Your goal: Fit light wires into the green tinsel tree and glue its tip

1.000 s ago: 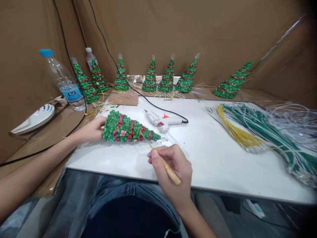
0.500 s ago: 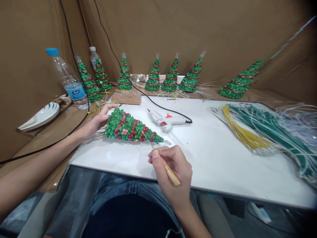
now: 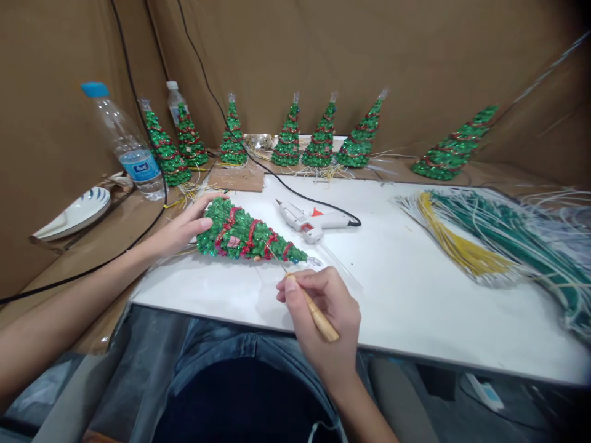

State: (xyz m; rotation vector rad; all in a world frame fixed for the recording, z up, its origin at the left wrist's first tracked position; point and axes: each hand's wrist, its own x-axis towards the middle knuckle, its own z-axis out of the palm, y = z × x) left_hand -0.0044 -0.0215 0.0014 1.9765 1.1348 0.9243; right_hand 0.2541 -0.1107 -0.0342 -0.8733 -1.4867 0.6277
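The little green tree (image 3: 247, 236) with red trim lies on its side on the white board (image 3: 401, 289), near the front edge. It looks light, bumpy and easy to spoil, so the wide bottom seems the best place to hold it. The left hand (image 3: 182, 229) rests there with fingers spread. The right hand (image 3: 323, 307) pinches a wooden-handled pick (image 3: 308, 303), its thin tip touching the tree. A glue gun (image 3: 310, 221) lies just behind. 7 more trees (image 3: 289, 144) stand at the back. Wire bundles (image 3: 484, 246) fill the right side; the middle has room.
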